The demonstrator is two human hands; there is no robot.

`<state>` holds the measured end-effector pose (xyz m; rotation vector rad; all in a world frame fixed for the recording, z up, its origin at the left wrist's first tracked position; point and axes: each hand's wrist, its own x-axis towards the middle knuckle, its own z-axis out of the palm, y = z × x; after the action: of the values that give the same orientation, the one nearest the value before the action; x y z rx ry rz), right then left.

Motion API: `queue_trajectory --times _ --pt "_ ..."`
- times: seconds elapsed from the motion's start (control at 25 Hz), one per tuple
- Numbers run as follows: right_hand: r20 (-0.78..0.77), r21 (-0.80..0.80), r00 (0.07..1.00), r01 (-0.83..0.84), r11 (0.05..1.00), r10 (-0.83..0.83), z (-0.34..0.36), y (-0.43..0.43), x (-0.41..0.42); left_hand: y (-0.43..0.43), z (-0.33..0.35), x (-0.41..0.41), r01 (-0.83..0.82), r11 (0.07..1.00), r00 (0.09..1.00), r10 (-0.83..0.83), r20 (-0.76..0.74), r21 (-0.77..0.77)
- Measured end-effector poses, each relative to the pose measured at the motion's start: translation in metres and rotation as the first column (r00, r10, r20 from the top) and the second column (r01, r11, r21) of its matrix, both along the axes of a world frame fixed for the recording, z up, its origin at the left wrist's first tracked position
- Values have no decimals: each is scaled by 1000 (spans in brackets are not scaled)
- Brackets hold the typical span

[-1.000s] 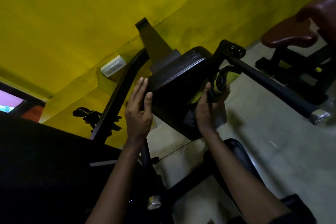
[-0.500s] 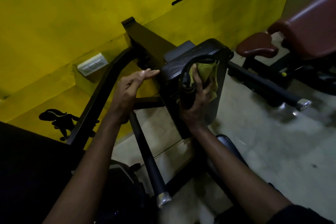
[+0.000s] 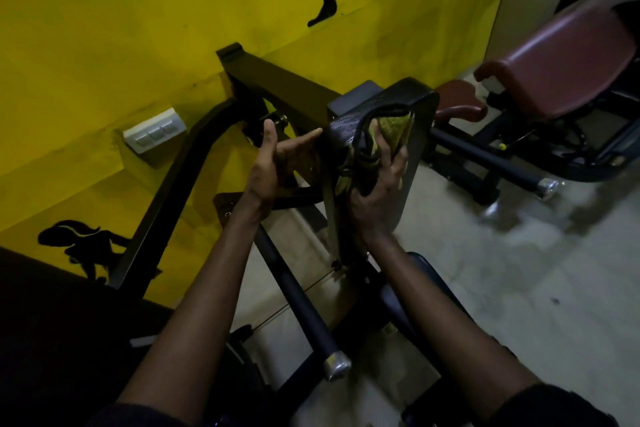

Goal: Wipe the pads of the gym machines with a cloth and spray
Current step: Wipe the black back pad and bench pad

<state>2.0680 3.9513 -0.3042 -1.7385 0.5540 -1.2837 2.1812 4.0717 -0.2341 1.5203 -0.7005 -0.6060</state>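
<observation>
While the yellow wall [image 3: 138, 10] fills the upper left of the frame, the dark machine frame [image 3: 277, 80] runs across the middle, and the job looks to be only in its middle stretch. At the upper right stands a second machine with maroon pads [image 3: 568, 59], well apart from both hands; nothing shows whether they have been wiped, so I judge them as work left. At centre, the black pad [image 3: 420, 121] is the one in hand. The left hand [image 3: 273, 163] steadies it, its grip wide, straight fingers reaching to the pad's left edge. The right hand [image 3: 377, 191] has its grip closed round the yellow-green cloth [image 3: 393, 126], which is bunched and pressed against the near face of the pad, just under its top edge. In this dim light I cannot tell how much of that face is already clean. No spray bottle is in view.
</observation>
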Motion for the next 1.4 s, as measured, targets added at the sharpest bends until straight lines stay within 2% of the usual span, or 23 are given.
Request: queue_trajectory --times 0.04,0.12,0.2,0.28,0.36,0.44,0.56,0.6,0.68,0.76,0.84,0.96,1.04,1.08,1.12,1.2,1.24,1.32,1.4 --pt "-36 -72 999 9 997 -12 -4 -2 -2 1 0 2 11 1000 1000 -11 -12 -7" --pt "-126 -328 992 -44 944 2 -15 -12 -8 2 1 10 52 999 998 -52 -17 -12" --pt "-245 -567 969 -146 811 3 -14 -20 -11 3 8 18 99 995 995 -99 -18 3" --pt "-342 -695 935 -186 695 -92 -8 -14 -13 3 19 24 134 990 991 -135 3 33" --pt "-362 -797 911 -193 572 -197 -14 -7 -15 2 30 26 145 986 987 -150 64 78" --pt "-361 -864 898 -220 453 -252 -28 -4 -17 1 33 26 140 982 982 -154 108 124" --pt "-351 -875 894 -208 438 -278 -41 -5 -6 2 27 23 99 989 986 -113 121 111" --pt "-378 -872 889 -248 422 -260 -49 -9 -3 2 22 22 93 992 989 -101 105 83" --pt "-470 -863 855 -393 319 -220 -72 -28 -6 0 14 18 58 998 994 -61 96 27" --pt "-495 -860 846 -446 248 -197 -96 -49 -13 -8 1 9 -33 999 989 37 146 -29" --pt "-462 -861 877 -407 304 -133 -112 -53 -11 -12 -18 -4 -116 990 970 129 204 -75" --pt "-403 -789 915 -335 516 -23 -136 -36 1 -17 -42 -26 -209 971 929 234 286 -115" --pt "-380 -566 920 -313 762 95 -147 -28 1 -20 -48 -37 -228 970 917 243 315 -84" --pt "-366 -370 918 -292 882 150 -143 -25 -3 -22 -49 -40 -233 970 918 241 315 -63" --pt "-355 -142 914 -260 955 196 -134 -21 -6 -23 -50 -43 -245 969 917 244 316 -36" --pt "-294 170 922 -208 963 251 -110 -19 -9 -26 -51 -45 -305 951 889 267 371 47" --pt "-259 231 932 -195 953 253 -98 -19 -10 -29 -52 -46 -343 935 863 273 425 95" --pt "-180 242 959 -171 955 217 -78 -21 -9 -36 -54 -48 -394 903 828 269 491 170" --pt "-111 163 982 -133 978 152 -70 -27 -4 -43 -59 -48 -413 892 822 278 498 185"
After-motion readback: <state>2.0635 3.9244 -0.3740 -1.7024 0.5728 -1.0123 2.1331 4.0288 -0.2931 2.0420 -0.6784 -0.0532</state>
